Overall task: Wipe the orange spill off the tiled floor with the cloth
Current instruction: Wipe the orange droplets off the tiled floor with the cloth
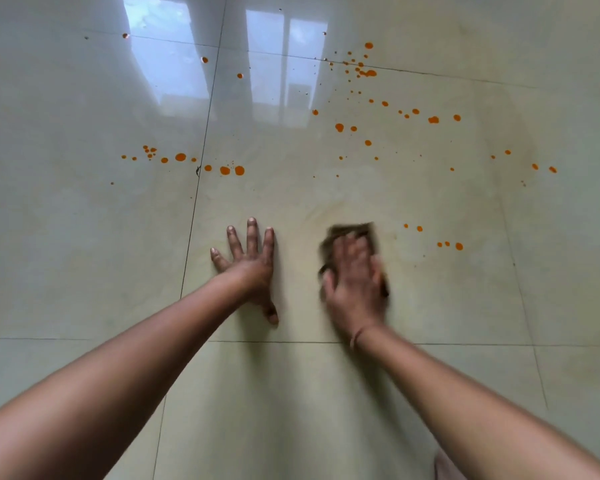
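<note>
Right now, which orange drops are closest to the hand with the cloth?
The two small drops just right of the cloth under the right hand. Every other orange drop lies farther off.

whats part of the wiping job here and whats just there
Job: dark brown cloth under the right hand; scattered orange droplets; glossy pale tiled floor.
Just there: left hand flat on the tile; thin wristband.

No readable text, labels, brands, numbers or signs anywhere
</note>
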Available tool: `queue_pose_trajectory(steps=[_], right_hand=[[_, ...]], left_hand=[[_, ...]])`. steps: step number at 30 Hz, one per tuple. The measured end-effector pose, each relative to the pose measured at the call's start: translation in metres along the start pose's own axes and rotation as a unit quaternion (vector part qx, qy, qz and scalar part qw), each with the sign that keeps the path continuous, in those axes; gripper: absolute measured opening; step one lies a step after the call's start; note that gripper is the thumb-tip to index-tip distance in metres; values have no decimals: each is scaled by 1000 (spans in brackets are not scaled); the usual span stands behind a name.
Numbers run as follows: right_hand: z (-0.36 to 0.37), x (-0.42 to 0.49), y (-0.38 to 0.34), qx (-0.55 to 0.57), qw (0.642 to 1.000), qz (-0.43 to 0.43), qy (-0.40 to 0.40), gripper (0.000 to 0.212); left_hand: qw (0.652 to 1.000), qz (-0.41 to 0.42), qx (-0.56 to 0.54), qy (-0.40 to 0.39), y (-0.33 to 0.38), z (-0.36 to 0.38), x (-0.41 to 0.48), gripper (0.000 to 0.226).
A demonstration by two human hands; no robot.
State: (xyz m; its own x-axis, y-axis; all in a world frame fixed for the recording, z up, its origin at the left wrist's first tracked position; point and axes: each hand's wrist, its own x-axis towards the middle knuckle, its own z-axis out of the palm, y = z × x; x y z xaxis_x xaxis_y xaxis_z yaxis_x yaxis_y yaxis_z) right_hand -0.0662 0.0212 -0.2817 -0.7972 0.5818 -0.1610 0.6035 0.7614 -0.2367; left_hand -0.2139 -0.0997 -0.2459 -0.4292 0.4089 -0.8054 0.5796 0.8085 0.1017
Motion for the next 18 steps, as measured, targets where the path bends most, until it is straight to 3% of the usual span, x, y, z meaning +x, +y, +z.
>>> queue_pose_trajectory(steps=[1, 3, 4, 5, 6, 7, 8, 9, 11, 13, 14, 15, 18], right_hand=[[1, -27, -4, -11, 989, -138, -47, 69], [-10, -26, 27, -77, 916, -374, -121, 69], [-14, 1, 41, -90, 907, -397, -109, 67], [-22, 31, 50, -86, 936, -331, -78, 64], [-33, 60, 55, -48, 977, -201, -52, 63], [-37, 76, 53, -36, 996, -69, -49, 63], [-31, 76, 49, -40, 999, -10, -33, 64], [-24, 66, 43, -43, 998, -36, -26, 65], [-14, 28, 33, -58, 970, -228, -59, 67], [-22, 25, 43, -98, 892, -420, -138, 68], [-29, 47, 51, -121, 860, -476, -137, 67], [-38, 72, 57, -143, 849, -494, -122, 67], [-60, 132, 81, -199, 870, -432, -128, 66]], left_hand=[[1000, 0, 7, -8, 2, -2, 0, 168], [1000, -9, 1, -18, 7, -4, 0, 166], [1000, -16, 0, -20, 8, -5, 1, 166], [999, -23, 1, -24, 9, -4, 2, 165], [999, -28, 5, -26, 9, -3, 4, 165], [999, -32, 9, -24, 10, -2, 6, 164], [999, -37, 11, -25, 12, -2, 8, 163], [999, -45, 8, -29, 15, -3, 9, 162], [998, -60, 5, -36, 18, -5, 8, 163], [997, -67, 5, -38, 19, -6, 7, 164], [997, -68, 3, -37, 19, -7, 7, 165], [997, -67, -2, -40, 18, -6, 7, 167], [997, -66, -5, -39, 17, -6, 7, 167]])
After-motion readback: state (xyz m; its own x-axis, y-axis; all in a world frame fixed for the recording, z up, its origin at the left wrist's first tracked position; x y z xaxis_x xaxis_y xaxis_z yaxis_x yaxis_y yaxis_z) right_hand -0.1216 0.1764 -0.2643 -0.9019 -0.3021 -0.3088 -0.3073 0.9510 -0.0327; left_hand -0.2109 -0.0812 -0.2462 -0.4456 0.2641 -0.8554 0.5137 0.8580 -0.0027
